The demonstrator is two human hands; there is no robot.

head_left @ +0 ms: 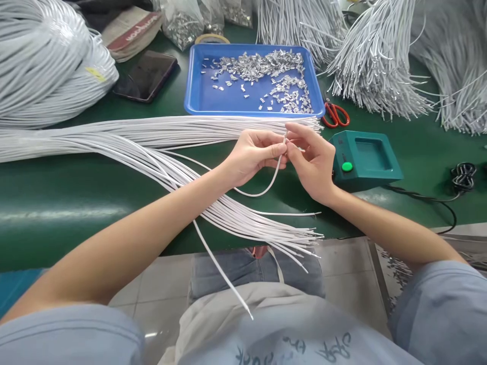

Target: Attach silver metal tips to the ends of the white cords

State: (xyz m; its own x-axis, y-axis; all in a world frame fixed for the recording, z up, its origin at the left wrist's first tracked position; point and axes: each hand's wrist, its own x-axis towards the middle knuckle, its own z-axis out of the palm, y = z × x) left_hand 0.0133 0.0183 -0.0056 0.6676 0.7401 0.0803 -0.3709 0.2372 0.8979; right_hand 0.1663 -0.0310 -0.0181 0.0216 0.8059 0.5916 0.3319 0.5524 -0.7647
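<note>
My left hand (255, 156) pinches a single white wire (274, 177) between thumb and forefinger, close to its upper end. This wire curves down in a loop and runs back left toward the bundle. Fingertip to fingertip with it, my right hand (314, 161) is closed at the wire's end; a small shiny bit shows between its fingers, too hidden to name. Below my hands, a fan of white wires (243, 223) spreads with its ends to the right. Behind them lies a second straight bundle of white wires (182, 131).
A blue tray (192, 104) holds small metal terminals (262, 66). Right of it lie red-handled scissors (336, 115) and a green device (365, 175) with a lit button. A phone (146, 76), a large wire coil (49, 66) and hanging wire bunches (380, 61) surround the back.
</note>
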